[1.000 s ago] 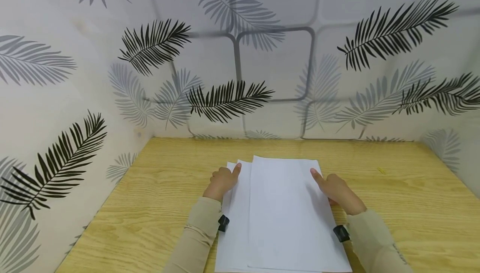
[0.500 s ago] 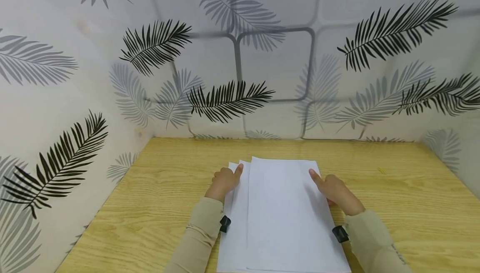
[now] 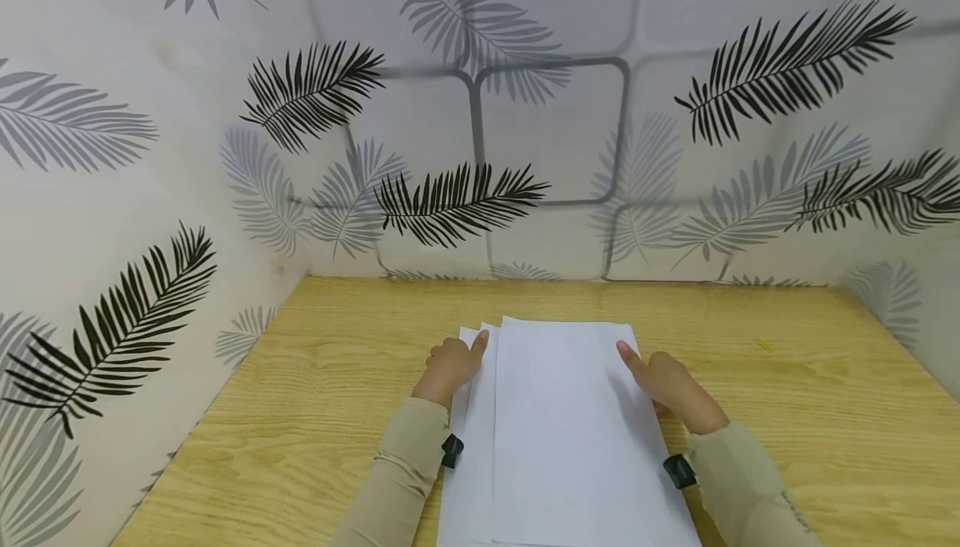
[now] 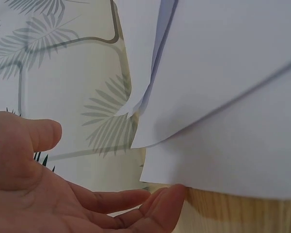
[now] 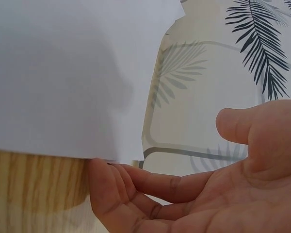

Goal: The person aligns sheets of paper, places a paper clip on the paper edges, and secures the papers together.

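White paper sheets [image 3: 562, 430] lie in an uneven stack on the wooden table, the lower ones showing past the top sheet's left edge. At their left side, the left hand [image 3: 452, 366] has its fingers against the edge. In the left wrist view, the left hand [image 4: 77, 189] touches the edge of the layered sheets [image 4: 223, 58] with its fingertips, thumb raised clear. The right hand [image 3: 671, 384] is at the right side. In the right wrist view, fingertips of the right hand [image 5: 203, 184] meet the edge of the paper [image 5: 63, 82], its thumb also apart from it.
The wooden table [image 3: 322, 363] spreads around the stack, with a small yellow piece [image 3: 763, 344] to the right. Behind and to the left stand walls [image 3: 540, 147] with a leaf pattern. A black device [image 3: 452, 451] sits on the left wrist, another [image 3: 679, 471] on the right.
Both hands have moved slightly toward each other. The lower sheets' left edge has shifted a little to the right, so less of them shows, and the top sheet has shifted slightly left.
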A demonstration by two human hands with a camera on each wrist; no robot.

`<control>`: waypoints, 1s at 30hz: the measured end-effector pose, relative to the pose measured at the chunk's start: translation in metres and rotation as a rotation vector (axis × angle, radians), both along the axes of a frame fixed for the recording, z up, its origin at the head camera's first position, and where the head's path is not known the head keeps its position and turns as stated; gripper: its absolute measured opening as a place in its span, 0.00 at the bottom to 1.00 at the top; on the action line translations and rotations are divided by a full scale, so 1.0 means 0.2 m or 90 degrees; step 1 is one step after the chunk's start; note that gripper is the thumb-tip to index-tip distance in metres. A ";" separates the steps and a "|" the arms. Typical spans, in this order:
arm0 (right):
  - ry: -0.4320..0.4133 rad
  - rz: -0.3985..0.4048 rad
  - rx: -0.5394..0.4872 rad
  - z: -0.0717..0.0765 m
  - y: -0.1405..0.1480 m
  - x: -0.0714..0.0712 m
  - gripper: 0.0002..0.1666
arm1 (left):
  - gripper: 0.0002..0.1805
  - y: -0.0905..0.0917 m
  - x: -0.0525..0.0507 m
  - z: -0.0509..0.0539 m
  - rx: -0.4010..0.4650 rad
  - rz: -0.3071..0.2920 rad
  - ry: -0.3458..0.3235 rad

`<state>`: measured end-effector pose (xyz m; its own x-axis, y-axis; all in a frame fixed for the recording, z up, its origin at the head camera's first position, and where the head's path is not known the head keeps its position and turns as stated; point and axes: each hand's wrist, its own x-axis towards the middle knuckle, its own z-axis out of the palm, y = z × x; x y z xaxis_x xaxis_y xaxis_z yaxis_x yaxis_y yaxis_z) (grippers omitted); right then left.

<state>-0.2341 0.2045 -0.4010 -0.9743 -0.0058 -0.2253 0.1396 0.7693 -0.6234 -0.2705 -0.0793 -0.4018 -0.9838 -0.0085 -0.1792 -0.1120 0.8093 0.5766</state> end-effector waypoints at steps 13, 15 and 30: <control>-0.004 0.004 -0.010 0.01 -0.02 0.01 0.42 | 0.37 0.00 0.01 0.00 0.007 -0.013 0.000; -0.003 0.005 -0.014 0.01 -0.02 0.01 0.42 | 0.38 0.01 0.01 0.00 0.009 -0.014 -0.004; -0.005 0.008 -0.019 0.01 -0.04 0.01 0.46 | 0.37 0.02 0.01 0.01 0.014 -0.021 -0.004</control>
<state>-0.2311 0.1974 -0.3988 -0.9724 -0.0248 -0.2320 0.1348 0.7516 -0.6457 -0.2677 -0.0752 -0.4008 -0.9823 0.0277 -0.1852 -0.0895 0.7993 0.5942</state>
